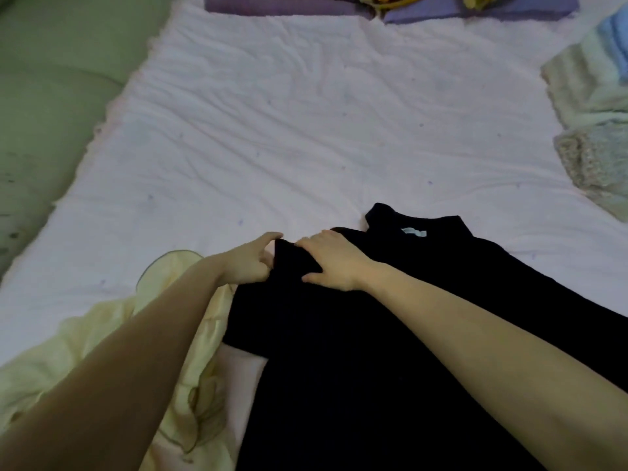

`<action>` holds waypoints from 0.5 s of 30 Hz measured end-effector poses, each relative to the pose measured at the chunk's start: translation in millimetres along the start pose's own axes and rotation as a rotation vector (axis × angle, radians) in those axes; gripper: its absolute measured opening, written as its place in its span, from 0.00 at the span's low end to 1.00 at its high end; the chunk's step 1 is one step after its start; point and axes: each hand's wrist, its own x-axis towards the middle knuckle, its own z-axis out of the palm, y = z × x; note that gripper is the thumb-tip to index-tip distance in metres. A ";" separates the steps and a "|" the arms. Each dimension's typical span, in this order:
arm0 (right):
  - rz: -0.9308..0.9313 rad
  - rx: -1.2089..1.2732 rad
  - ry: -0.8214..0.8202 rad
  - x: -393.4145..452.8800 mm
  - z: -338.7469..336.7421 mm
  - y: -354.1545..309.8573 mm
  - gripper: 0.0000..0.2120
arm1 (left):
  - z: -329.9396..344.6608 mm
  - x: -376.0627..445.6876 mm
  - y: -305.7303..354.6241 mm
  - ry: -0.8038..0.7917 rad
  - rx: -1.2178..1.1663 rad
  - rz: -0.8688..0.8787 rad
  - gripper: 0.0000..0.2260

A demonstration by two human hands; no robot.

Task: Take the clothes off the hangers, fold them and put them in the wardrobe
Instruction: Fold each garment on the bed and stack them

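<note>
One view only, from the head camera. Both hands work on a black garment (390,334) that lies spread on the pale bed sheet (272,113), collar away from the person, with a small white label (413,232) showing at the neck. No hanger is visible in or near it, so the step in hand appears to be the fold, most likely the first one: bringing the left sleeve or shoulder in across the body. The left hand (249,263) pinches the edge of that sleeve between thumb and curled fingers, index finger reaching forward over the cloth. The right hand (331,260) lies on the same folded part, fingers nearly straight and spread, thumb out, pressing the cloth flat rather than grasping it. Next move, as a judgement: the pinched edge needs drawing inward and laying straight while the flat hand holds the crease, then the same on the other side; the knit looks soft and will likely slide unless held down. A pale yellow garment (102,351) lies crumpled just beside the black one, partly under the left forearm. Further off, a light blue and cream pile (594,107) sits at the right edge and purple pillows (289,3) at the head of the bed. The wardrobe is not in view.
</note>
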 end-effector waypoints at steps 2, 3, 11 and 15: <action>0.063 -0.150 0.083 -3.3 -0.6 -3.2 0.13 | 6.5 -4.9 -12.0 -0.107 0.287 -0.032 0.42; 0.114 -0.184 0.114 -5.8 -2.0 -6.3 0.09 | 12.1 -8.9 -19.1 -0.117 0.443 -0.053 0.43; 0.363 0.111 -0.008 -28.5 5.7 -4.7 0.07 | 45.2 1.5 -59.5 0.331 0.393 -0.072 0.45; 0.453 0.177 0.012 -27.6 11.8 0.7 0.17 | 47.0 4.1 -51.8 0.385 0.198 -0.020 0.15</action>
